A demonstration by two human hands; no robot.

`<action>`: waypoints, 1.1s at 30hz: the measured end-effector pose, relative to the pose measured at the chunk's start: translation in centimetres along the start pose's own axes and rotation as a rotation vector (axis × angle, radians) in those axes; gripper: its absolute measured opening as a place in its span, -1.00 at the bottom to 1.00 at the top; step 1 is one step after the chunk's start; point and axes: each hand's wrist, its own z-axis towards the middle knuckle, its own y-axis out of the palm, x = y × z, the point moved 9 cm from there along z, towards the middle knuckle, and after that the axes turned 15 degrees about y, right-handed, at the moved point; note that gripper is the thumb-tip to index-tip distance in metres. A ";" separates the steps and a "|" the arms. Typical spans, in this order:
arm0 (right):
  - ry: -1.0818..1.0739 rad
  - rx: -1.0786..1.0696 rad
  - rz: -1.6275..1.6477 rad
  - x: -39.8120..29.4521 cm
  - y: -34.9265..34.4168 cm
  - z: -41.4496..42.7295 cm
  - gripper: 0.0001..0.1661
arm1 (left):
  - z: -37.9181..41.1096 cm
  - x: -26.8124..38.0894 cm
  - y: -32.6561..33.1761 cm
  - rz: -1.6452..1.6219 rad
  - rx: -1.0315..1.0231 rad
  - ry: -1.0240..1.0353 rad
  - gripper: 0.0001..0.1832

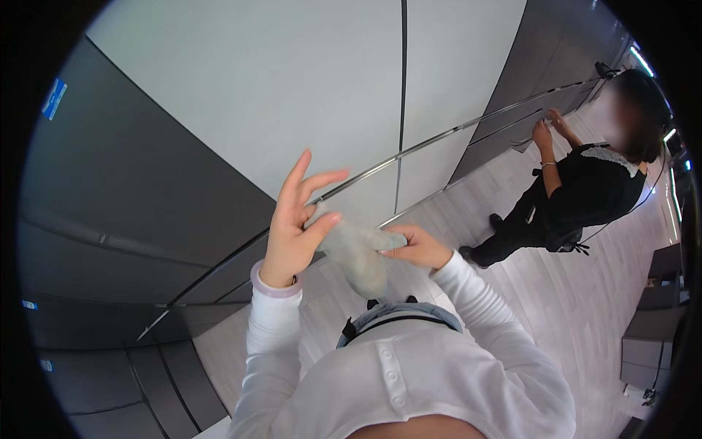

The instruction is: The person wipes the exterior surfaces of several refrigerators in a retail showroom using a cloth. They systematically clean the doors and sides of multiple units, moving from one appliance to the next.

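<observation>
A thin, pale grey-green cloth point(356, 258) hangs between my two hands, in front of my waist. My left hand point(293, 222) pinches its upper left end with the thumb, while the index and middle fingers stretch out away from it. A pale bangle point(276, 288) circles that wrist. On the other side, my right hand point(419, 248) grips a bunched corner of the cloth between thumb and fingers. The lower part of the cloth droops loosely over the floor. Folds hide some of my left fingers.
Ahead stand tall flat doors, a light panel point(263, 82) and a dark grey panel point(126, 164), crossed by a metal strip point(428, 142). Another person point(581, 186) in black stands at right, hands near the dark fronts. Grey boxes point(647, 356) sit on the wood-look floor point(554, 285).
</observation>
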 end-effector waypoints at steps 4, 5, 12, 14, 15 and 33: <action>-0.074 0.054 0.321 -1.3 0.3 -1.3 -0.33 | -0.4 0.7 -0.8 0.015 0.067 -0.003 -0.22; -0.095 0.045 0.313 -1.2 0.2 -1.5 -0.33 | -0.4 0.8 -0.8 0.004 0.044 0.030 -0.25; -0.205 0.140 0.046 0.1 -0.4 -2.0 -0.20 | -3.7 -2.6 0.1 -0.109 0.147 -0.026 -0.45; -0.200 0.165 -0.028 0.3 0.0 -2.1 -0.16 | -4.4 -3.5 0.3 -0.129 0.144 -0.053 -0.46; -0.124 0.078 0.082 0.0 1.5 -2.6 -0.14 | -4.7 -3.8 0.3 -0.127 0.129 -0.084 -0.46; 0.181 0.304 -0.084 10.7 -2.8 0.5 -0.34 | -26.2 -21.4 6.1 -0.584 0.448 -0.799 -0.49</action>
